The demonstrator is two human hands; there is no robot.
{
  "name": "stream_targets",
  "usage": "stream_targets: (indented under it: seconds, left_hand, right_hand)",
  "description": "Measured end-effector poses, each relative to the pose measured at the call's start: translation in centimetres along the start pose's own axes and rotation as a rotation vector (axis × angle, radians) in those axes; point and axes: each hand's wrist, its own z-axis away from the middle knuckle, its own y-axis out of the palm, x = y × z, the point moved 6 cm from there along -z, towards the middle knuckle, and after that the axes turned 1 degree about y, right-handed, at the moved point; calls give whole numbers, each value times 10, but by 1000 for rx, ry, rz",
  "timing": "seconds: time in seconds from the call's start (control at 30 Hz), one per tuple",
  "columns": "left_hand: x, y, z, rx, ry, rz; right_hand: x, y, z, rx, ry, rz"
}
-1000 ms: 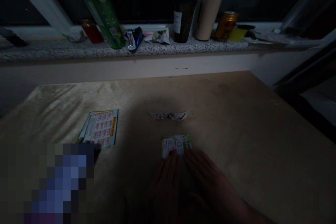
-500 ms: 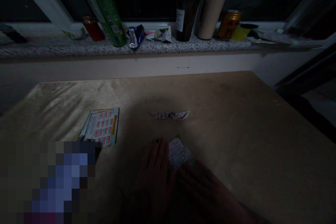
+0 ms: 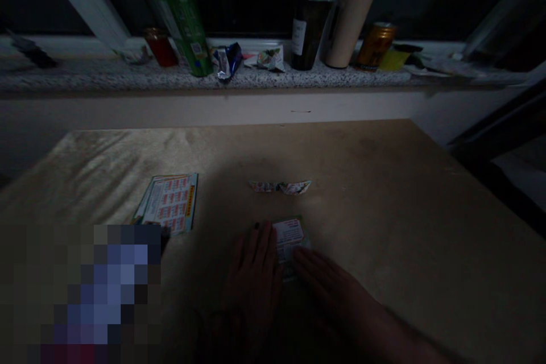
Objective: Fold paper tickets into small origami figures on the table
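Note:
In dim light, a small printed paper piece (image 3: 289, 234) lies on the tan table (image 3: 384, 193) near its front middle. My left hand (image 3: 251, 278) lies flat with fingers stretched out, its fingertips on the paper's left edge. My right hand (image 3: 328, 290) also lies flat, with its fingertips pressing on the paper's lower right part. Just beyond the paper sits a folded paper shape (image 3: 280, 186), long and narrow, touched by neither hand.
A printed leaflet (image 3: 169, 209) lies on the table to the left, above a blurred patch. The stone sill (image 3: 106, 77) behind holds a green box (image 3: 183, 28), a red jar (image 3: 160, 48), a dark bottle (image 3: 306, 34), a cardboard tube (image 3: 352, 11), a gold can (image 3: 375, 45) and wrappers.
The paper piece was turned and folded under my hands. My left hand slid left of it and now rests flat beside it; my right hand presses its lower right.

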Motion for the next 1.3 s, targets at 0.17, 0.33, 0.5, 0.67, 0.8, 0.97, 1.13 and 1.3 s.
stream_targets:
  seconds: [0.17,0.33,0.5,0.67,0.8,0.97,1.13,1.3]
  left_hand:
    - [0,-7,-4,-7,7,-8]
    - [-3,-10,-4,6,106,77]
    - [-5,-8,-4,23,181,165]
    - [-4,-10,-6,63,180,195]
    - [-4,-12,-7,65,202,200]
    - [-3,-7,-8,25,244,163]
    - [-1,-5,-10,32,259,149]
    - [-1,-6,-11,67,277,135]
  right_hand:
    - [-22,-15,-14,-86,3,64]
    - [-27,-16,-22,-47,-19,78]
    - [-25,-13,-22,-73,-27,90]
    - [-27,-17,-23,-108,-31,92]
    - [-31,-26,-27,-81,-76,54]
    - [-36,-28,-33,-38,-94,5]
    - [-36,-27,-31,-62,-113,-18]
    - [-32,-20,-28,-89,-227,67]
